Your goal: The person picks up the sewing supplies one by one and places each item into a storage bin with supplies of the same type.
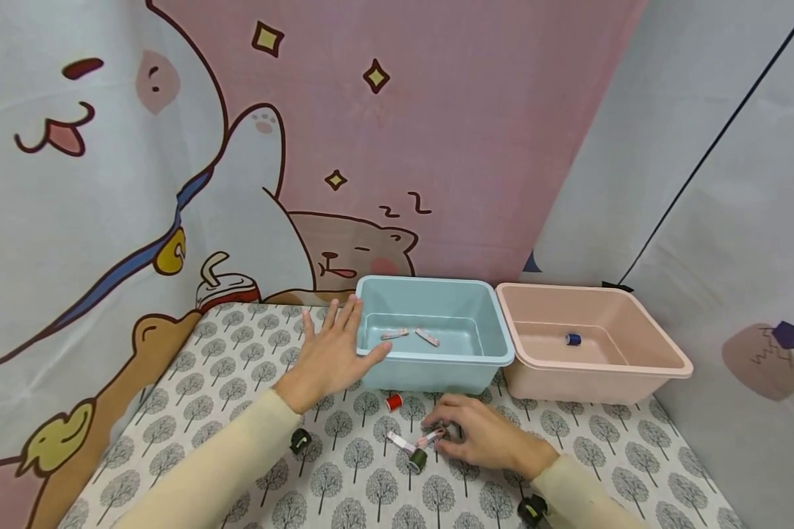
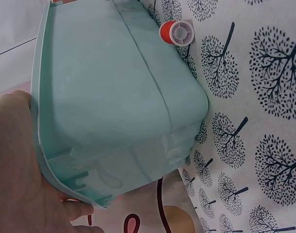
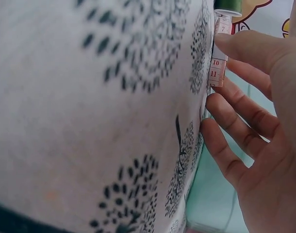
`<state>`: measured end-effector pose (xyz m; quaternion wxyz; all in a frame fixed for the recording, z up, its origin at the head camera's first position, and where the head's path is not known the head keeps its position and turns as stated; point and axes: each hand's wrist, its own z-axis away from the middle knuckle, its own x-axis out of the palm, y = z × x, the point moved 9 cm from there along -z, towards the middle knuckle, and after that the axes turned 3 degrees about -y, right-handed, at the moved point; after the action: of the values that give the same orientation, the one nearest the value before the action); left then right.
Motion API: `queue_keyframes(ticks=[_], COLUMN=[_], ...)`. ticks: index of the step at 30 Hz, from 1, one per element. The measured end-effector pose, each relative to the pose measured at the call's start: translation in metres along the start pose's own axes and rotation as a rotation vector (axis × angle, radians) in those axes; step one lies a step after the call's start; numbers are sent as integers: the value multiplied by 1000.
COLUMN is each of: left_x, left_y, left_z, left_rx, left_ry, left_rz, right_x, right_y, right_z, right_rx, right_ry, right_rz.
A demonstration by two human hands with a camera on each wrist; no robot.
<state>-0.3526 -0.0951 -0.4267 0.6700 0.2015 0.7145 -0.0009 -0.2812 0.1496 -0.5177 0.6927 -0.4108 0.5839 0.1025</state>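
Note:
My left hand (image 1: 330, 360), fingers spread, rests at the left rim of a light blue bin (image 1: 436, 373), the thumb over its front corner. Two folded strips of measuring tape (image 1: 427, 337) lie inside that bin. In front of it, my right hand (image 1: 485, 433) pinches another folded measuring tape (image 3: 217, 73) between thumb and index finger, close over the cloth; printed numbers show in the right wrist view. Beside its fingertips lie a second folded tape (image 1: 400, 441) and a dark green thread spool (image 1: 418, 461). A red thread spool (image 1: 394, 402) lies near the bin's front wall.
A pink bin (image 1: 595, 376) stands right beside the blue one, with a dark blue thread spool (image 1: 573, 339) in it. The table wears a tree-print cloth (image 1: 327, 481). A cartoon-print curtain (image 1: 469, 147) hangs behind the bins.

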Motion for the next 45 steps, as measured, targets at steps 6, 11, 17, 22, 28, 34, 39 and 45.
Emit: queue_keyframes(ticks=[6, 11, 17, 22, 28, 34, 39, 45], left_x=[-1, -1, -2, -1, 0, 1, 1, 0], left_y=[1, 1, 2, 2, 2, 1, 0, 0], left_z=[0, 1, 0, 0, 0, -1, -1, 0], left_rx=[3, 1, 5, 2, -1, -2, -4, -1], left_ry=[7, 8, 19, 14, -3, -3, 2, -1], left_rz=[-2, -3, -4, -5, -6, -1, -6, -9], right_x=[0, 0, 0, -1, -2, -3, -5, -12], right_y=[-2, -2, -2, -3, -4, -3, -3, -4], right_z=[-2, -3, -5, -5, -6, -5, -4, -3], right_rx=[-23, -38, -60, -76, -73, -70, -72, -81], right_ry=[-4, -6, 0, 4, -2, 5, 15, 40], right_rz=[-18, -42, -37, -32, -37, -60, -77, -66])
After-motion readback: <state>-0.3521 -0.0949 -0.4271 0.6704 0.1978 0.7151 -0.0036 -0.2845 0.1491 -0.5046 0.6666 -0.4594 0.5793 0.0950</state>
